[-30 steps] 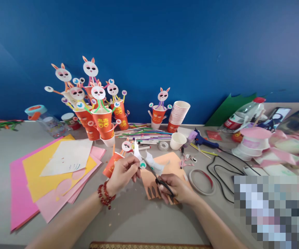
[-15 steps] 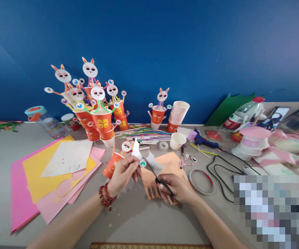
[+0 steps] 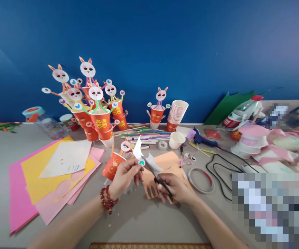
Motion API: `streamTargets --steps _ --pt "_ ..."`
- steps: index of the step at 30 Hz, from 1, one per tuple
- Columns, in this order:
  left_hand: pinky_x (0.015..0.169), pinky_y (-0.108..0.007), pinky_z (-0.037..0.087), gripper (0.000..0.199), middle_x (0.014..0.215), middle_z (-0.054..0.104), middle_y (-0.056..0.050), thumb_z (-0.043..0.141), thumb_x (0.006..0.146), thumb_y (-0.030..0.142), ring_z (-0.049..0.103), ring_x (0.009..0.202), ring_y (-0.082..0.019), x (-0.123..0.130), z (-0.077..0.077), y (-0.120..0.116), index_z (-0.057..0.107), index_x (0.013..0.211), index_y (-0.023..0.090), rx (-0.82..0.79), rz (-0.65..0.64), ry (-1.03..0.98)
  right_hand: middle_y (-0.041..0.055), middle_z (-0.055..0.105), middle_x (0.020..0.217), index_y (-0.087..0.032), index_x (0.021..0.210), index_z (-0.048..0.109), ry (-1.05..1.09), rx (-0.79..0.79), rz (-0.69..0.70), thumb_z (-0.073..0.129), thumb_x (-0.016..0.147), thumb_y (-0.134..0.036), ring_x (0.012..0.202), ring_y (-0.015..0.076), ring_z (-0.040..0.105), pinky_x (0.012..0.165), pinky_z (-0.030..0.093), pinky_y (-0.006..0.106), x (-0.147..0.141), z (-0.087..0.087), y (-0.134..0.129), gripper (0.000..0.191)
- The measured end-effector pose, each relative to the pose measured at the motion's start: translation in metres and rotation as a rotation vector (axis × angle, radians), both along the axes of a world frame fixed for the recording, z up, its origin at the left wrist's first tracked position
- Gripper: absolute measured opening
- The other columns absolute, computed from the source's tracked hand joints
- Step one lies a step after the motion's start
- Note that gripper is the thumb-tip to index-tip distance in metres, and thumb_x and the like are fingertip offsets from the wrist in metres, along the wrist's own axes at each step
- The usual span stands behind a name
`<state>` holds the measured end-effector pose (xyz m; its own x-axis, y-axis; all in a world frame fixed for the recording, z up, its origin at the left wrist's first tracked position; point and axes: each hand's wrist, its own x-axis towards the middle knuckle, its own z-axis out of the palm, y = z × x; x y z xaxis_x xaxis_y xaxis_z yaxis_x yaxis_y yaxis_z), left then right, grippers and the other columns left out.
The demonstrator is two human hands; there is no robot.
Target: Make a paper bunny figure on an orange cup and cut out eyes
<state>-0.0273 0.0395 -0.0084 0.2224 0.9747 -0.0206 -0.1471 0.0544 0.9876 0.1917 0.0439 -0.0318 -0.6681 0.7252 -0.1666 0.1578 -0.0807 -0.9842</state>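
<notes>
Between the thumb and fingers of my left hand (image 3: pixel 127 174) is a small white paper circle (image 3: pixel 141 162) with a green mark. A jagged white paper scrap (image 3: pixel 138 148) stands up just behind those fingers; I cannot tell whether it is still joined to the circle. My right hand (image 3: pixel 174 188) grips black-handled scissors (image 3: pixel 162 183), their blades pointing up and left at the circle's edge. Under the right hand lies orange paper (image 3: pixel 168 160) with leaf-shaped cutouts, with another white scrap (image 3: pixel 151 164) on it. An orange cup with a rabbit head (image 3: pixel 113 165) leans left of my left hand.
Rabbit-topped cups (image 3: pixel 100 121) stand stacked at the back left. Coloured sheets (image 3: pixel 19 193) lie at left. A cup stack (image 3: pixel 177 114), a tape roll (image 3: pixel 201 180), a blue glue gun (image 3: pixel 203 139) with a black cord, and a plastic bottle (image 3: pixel 242 112) are at right.
My left fingers have shifted slightly around the paper circle, which has turned a little. The scissors stay close to its edge. The whole view has moved slightly.
</notes>
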Motion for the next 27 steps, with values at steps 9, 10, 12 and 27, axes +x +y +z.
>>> streamTargets --steps 9,10,12,27 --pt "0.040 -0.018 0.040 0.032 0.054 0.065 -0.001 0.060 0.087 0.044 0.052 0.039 -0.008 -0.0001 0.0047 0.0003 0.059 0.074 0.015 -0.001 -0.007 0.052 -0.0026 0.057 0.047 -0.019 0.066 0.048 -0.026 0.050 0.010 0.053 0.084 -0.070 0.036 0.0073 0.043 0.038 0.030 0.019 0.0010 -0.0001 0.0001 0.054" --pt "0.039 -0.018 0.040 0.032 0.054 0.065 -0.001 0.060 0.087 0.044 0.052 0.038 -0.008 -0.0002 0.0045 0.0005 0.059 0.074 0.015 -0.004 -0.009 0.049 -0.0023 0.057 0.047 -0.019 0.066 0.048 -0.028 0.063 0.013 0.052 0.084 -0.070 0.036 0.0075 0.044 0.038 0.030 0.019 0.0013 0.0005 0.0002 0.055" --pt "0.039 -0.018 0.040 0.033 0.054 0.065 -0.001 0.060 0.087 0.045 0.053 0.039 -0.008 -0.0005 0.0042 0.0008 0.059 0.074 0.015 -0.010 -0.014 0.041 -0.0015 0.057 0.048 -0.019 0.065 0.048 -0.030 0.089 0.019 0.051 0.085 -0.070 0.038 0.0079 0.045 0.039 0.030 0.019 0.0014 0.0022 0.0005 0.055" --pt "0.039 -0.018 0.039 0.030 0.053 0.065 -0.001 0.062 0.086 0.043 0.051 0.037 -0.008 -0.0042 0.0086 0.0011 0.060 0.073 0.015 -0.010 -0.011 0.043 -0.0014 0.058 0.047 -0.019 0.062 0.048 -0.015 0.089 0.002 0.054 0.084 -0.066 0.042 0.0095 0.048 0.044 0.035 0.020 -0.0019 0.0091 0.0002 0.052"
